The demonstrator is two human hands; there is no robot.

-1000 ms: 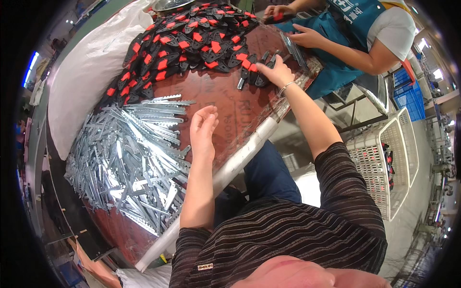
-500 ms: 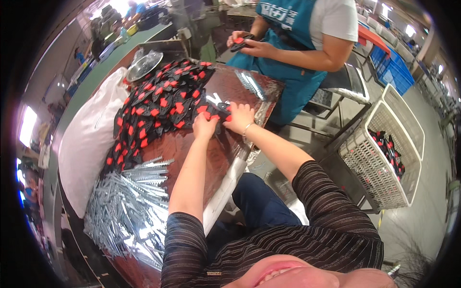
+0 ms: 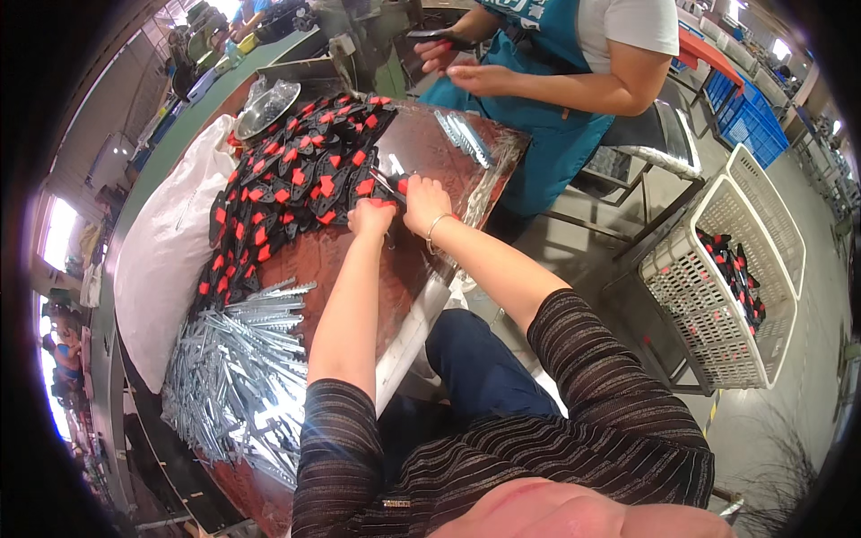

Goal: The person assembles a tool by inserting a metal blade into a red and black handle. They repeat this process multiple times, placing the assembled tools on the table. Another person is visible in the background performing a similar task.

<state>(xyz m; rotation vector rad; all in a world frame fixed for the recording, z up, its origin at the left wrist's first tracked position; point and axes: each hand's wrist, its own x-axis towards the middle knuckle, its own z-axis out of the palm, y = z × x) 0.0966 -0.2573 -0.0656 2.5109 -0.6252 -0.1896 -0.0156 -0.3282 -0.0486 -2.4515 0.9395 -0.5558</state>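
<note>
Here both hands meet at the near edge of the black-and-red parts pile point(image 3: 296, 179); left hand point(image 3: 370, 218) and right hand point(image 3: 425, 203) fingers pinched on a black-and-red part point(image 3: 392, 186), forearms stretched forward over brown table point(image 3: 332, 260).

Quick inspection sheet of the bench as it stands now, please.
Surface: brown worktable, crowded.
Job's things: red-and-black plastic parts heaped at the far side; one part with a metal strip between both hands.
Clutter: pile of metal strips near left; white sack; metal bowl.
Grippers: left hand and right hand close together on the part.
Cables: nothing seen.
Surroundings: co-worker in teal apron; white basket holding parts.
</note>
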